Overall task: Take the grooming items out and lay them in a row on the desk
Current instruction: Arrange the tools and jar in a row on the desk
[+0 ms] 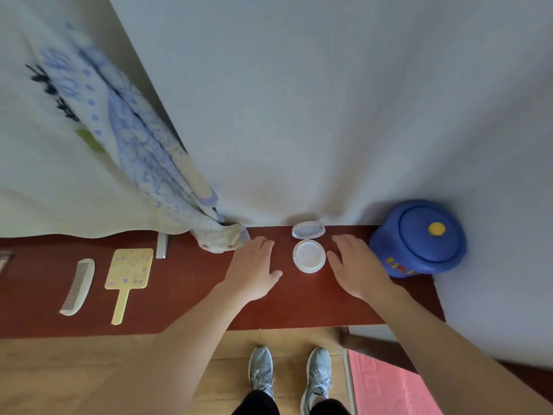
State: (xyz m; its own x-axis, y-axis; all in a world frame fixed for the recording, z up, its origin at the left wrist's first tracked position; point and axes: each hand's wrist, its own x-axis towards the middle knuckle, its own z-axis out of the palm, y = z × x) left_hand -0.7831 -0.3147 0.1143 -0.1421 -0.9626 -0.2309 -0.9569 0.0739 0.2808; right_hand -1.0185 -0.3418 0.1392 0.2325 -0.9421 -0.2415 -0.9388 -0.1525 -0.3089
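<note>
Now placing: open compact [308,250] flat by desk [191,298] back edge, between left hand [254,272] and right hand [357,269], both grips released. Comb [78,286], hand mirror [128,277] laid leftward. Next, probably more from blue pot [419,238].

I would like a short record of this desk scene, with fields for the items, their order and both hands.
surface: red-brown desk
row, left to right: white comb; yellow hand mirror; open white compact
container: blue lidded pot, far right
left hand: open, flat, left of compact
right hand: open, right of compact
holding: nothing
</note>
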